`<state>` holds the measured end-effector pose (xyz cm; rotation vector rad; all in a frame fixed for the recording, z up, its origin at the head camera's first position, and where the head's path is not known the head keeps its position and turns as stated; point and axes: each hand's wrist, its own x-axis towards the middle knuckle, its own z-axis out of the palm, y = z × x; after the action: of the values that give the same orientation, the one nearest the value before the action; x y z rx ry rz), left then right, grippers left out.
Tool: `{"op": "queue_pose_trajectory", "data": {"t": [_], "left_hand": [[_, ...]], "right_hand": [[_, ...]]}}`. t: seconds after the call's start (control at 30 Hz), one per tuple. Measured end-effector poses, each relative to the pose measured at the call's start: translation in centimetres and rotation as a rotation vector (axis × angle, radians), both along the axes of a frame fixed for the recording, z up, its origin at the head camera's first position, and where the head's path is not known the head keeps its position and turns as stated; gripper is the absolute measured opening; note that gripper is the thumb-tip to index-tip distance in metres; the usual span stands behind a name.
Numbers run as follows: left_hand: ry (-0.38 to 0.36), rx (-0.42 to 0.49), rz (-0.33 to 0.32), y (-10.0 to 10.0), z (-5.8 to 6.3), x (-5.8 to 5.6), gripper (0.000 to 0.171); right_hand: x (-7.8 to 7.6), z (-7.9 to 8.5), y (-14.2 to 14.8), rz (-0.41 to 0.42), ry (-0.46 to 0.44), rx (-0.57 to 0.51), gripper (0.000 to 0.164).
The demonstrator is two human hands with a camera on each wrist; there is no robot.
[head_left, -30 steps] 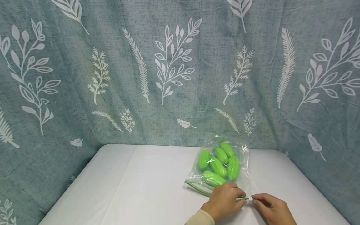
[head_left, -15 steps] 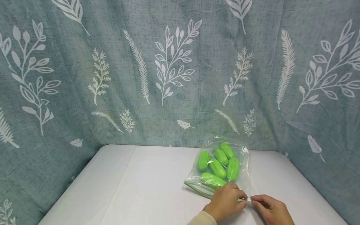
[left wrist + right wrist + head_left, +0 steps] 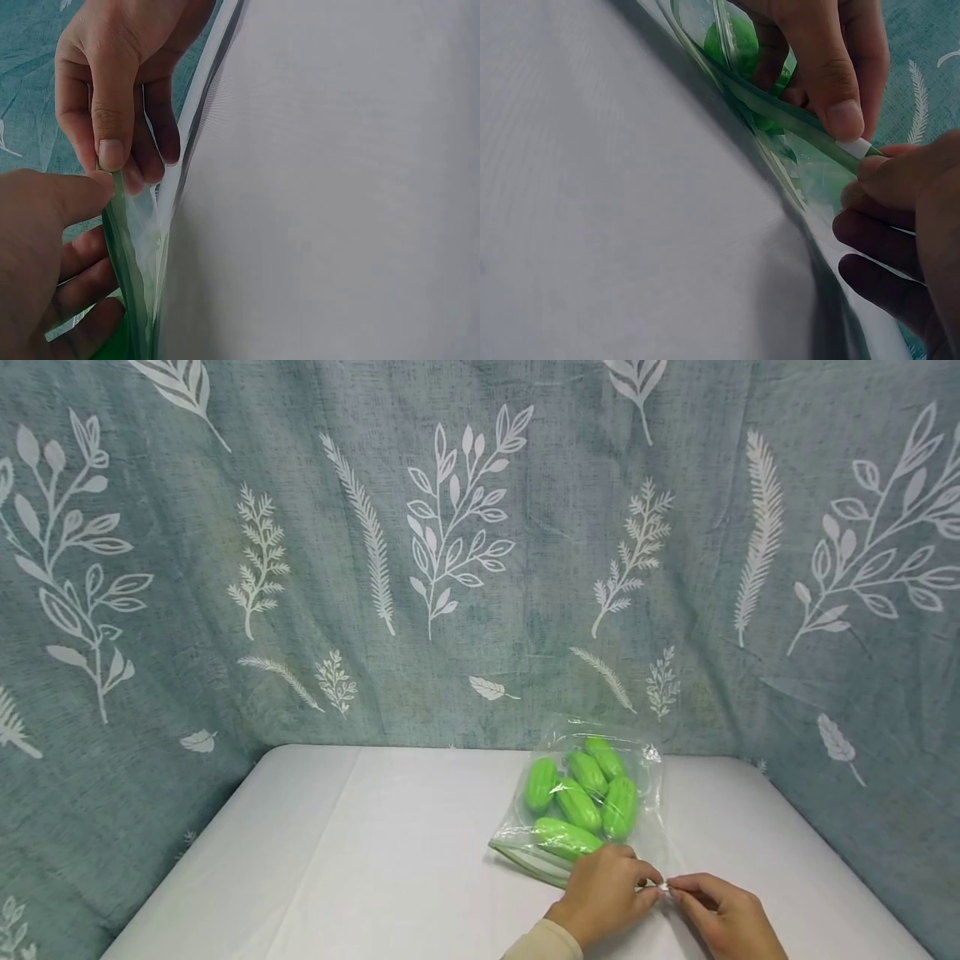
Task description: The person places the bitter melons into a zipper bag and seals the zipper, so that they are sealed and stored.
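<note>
A clear zip bag [image 3: 651,827] lies at the right of the table, holding several bright green, cucumber-like pieces [image 3: 579,804]. Along its near side runs a green-edged zip strip [image 3: 525,864], whose two edges stand apart at the left end. My left hand [image 3: 606,893] pinches this strip near its right end, thumb by a small white slider [image 3: 853,148]. Right beside it, my right hand [image 3: 726,914] pinches the strip's very end between thumb and index finger. In the left wrist view both sets of fingertips nearly meet on the green edge.
A white-covered table [image 3: 405,843] extends left of the bag. Blue-green curtains [image 3: 480,568] with white leaf prints stand behind it and along both sides. The bag's far edge reaches close to the back curtain.
My left hand has edged slightly right, closing the small gap to my right hand, and less of the white piece shows between them. The bag stays nearly still; the head view shifts a little.
</note>
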<state>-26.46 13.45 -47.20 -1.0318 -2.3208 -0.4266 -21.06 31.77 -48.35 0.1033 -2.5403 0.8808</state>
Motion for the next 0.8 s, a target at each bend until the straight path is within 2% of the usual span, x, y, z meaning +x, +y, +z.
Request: {"op": "queue_pose_trajectory", "data": {"t": [0.2, 0.47, 0.8], "left_hand": [[0.008, -0.006, 0.022, -0.2, -0.1, 0.0, 0.008], [0.069, -0.009, 0.034, -0.5, 0.0, 0.1, 0.006], [0.111, -0.023, 0.049, -1.1, -0.3, -0.2, 0.006]], "right_hand": [[-0.1, -0.1, -0.1, 0.0, 0.002, 0.022, 0.019], [-0.1, 0.3, 0.1, -0.01, -0.091, 0.053, 0.011], [-0.2, 0.4, 0.3, -0.026, -0.107, 0.057, 0.007]]}}
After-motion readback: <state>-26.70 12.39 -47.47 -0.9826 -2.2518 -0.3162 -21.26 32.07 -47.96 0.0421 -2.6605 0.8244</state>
